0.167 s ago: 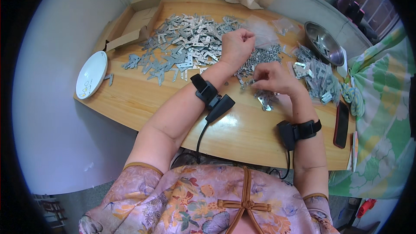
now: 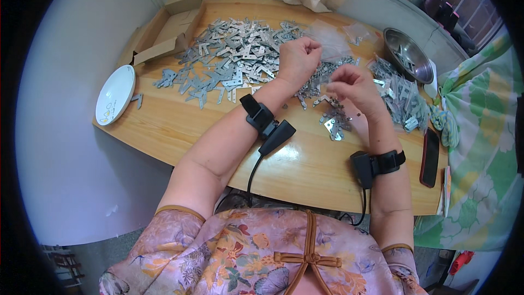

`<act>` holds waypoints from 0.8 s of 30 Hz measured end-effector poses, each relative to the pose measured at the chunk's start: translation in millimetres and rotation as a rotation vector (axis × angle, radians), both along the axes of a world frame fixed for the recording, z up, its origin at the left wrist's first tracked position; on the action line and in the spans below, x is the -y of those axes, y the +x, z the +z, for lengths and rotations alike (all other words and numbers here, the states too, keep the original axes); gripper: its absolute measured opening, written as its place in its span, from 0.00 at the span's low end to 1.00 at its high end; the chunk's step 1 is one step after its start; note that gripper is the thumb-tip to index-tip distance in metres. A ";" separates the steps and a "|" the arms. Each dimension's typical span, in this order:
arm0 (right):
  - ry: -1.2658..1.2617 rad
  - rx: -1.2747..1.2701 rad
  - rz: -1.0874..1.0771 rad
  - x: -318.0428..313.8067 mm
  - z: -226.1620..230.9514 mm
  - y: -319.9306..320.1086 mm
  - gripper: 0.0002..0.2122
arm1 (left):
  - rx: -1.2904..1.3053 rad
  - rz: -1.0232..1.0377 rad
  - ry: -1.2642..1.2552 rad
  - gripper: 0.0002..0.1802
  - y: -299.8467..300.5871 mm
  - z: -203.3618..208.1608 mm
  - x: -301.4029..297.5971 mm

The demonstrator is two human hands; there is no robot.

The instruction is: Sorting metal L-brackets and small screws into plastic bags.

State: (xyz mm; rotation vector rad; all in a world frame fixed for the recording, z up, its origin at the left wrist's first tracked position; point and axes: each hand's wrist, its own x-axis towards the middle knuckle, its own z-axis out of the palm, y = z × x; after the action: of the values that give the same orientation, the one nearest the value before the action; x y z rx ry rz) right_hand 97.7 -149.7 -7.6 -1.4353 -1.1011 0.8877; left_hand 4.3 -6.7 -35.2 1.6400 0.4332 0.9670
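Note:
My left hand (image 2: 297,61) is closed with its fingertips pinched together over the far edge of the small-screw heap (image 2: 315,83); whatever it holds is hidden. To its right, my right hand (image 2: 353,88) hovers with fingers curled toward the thumb, and I cannot make out what is between them. Just below it are small dark bits of hardware and a group of metal plates and screws (image 2: 336,125). A small L-shaped bracket (image 2: 322,100) shows beside my right thumb. Left of my left hand spreads a large pile of flat silver corner brackets (image 2: 240,54).
A cardboard box (image 2: 173,27) and a white bowl (image 2: 115,95) stand at the left. Clear plastic bags of hardware (image 2: 405,101), a steel bowl (image 2: 408,54) and a dark phone (image 2: 430,157) are on the right. Empty-looking clear bags (image 2: 330,38) lie behind the heap.
My right hand has risen slightly away from me, showing more of the plates and screws beneath it. Small bits now show under it. My left hand has hardly moved.

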 end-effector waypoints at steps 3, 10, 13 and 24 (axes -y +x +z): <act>0.279 -0.033 -0.250 -2.4 -1.7 1.8 0.05 | -0.004 0.002 0.039 0.07 2.2 -2.8 -1.2; 0.541 0.727 -0.488 -10.4 -9.6 7.1 0.07 | -0.029 0.037 0.274 0.07 5.1 -9.5 0.5; 0.547 1.139 -0.475 -7.6 -4.1 4.2 0.07 | -0.030 0.034 0.268 0.07 6.0 -9.7 2.1; 0.559 1.220 -0.504 -11.7 -7.8 2.4 0.05 | -0.040 -0.060 0.172 0.07 4.6 -5.7 7.6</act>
State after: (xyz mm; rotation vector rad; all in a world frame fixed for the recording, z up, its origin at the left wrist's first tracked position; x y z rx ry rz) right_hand 100.1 -137.9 -15.4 -1.6113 -1.5372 -0.7581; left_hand 8.9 -14.3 -40.9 1.8200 0.3332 0.9491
